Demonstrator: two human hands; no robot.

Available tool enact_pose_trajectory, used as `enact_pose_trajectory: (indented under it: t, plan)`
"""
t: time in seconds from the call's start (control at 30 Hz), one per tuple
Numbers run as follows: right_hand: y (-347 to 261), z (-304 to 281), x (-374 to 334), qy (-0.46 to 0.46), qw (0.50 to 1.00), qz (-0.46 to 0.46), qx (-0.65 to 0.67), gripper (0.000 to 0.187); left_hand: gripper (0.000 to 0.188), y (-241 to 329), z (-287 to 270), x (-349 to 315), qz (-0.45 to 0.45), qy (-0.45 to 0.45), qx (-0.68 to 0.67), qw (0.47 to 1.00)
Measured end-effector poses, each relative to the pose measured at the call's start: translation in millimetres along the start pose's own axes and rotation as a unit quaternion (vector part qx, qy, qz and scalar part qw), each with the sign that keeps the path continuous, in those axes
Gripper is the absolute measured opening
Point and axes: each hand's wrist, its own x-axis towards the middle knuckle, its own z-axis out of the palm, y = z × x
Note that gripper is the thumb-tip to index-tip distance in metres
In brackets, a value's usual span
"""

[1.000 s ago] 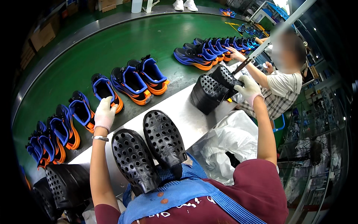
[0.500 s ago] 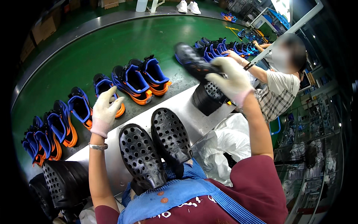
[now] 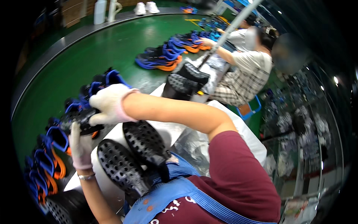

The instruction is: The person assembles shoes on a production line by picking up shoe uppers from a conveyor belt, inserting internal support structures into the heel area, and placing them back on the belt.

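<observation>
My right hand [image 3: 110, 104], in a white glove, reaches across to the left and grips a black perforated sole [image 3: 80, 120]. My left hand [image 3: 80, 147], also gloved, touches the same sole from below. They meet over a row of blue and orange shoes [image 3: 56, 140] on the green conveyor [image 3: 104, 52]. Two black perforated soles [image 3: 130, 156] lie on the white table [image 3: 167, 130] just in front of my chest.
A stack of black soles [image 3: 184, 84] stands farther along the table. More blue and orange shoes [image 3: 164, 59] lie on the belt. A person in a checked shirt [image 3: 246, 74] works at the right. A clear plastic bag [image 3: 194, 145] sits beside my right arm.
My right hand has carried a black sole from the stack at the right across to the left. My left hand now meets it. The view has swung left.
</observation>
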Motion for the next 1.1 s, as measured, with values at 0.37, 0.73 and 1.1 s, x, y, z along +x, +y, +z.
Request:
enact_pose_trajectory:
  t: [0.37, 0.73, 1.1]
  plan:
    - [16.9, -9.6, -19.2, -0.027, 0.999, 0.044, 0.009, 0.055, 0.039, 3.2, -58.3, 6.7, -0.120, 0.087, 0.459, 0.876]
    - [38.3, -4.5, -14.3, -0.054, 0.995, 0.073, -0.035, 0.055, 0.035, -5.4, -52.3, 5.2, -0.004, 0.116, 0.817, 0.565]
    - [10.8, 22.9, 38.8, -0.057, 0.997, 0.042, -0.030, 0.053, 0.023, -20.4, -76.2, 0.2, 0.110, 0.145, 0.774, 0.606]
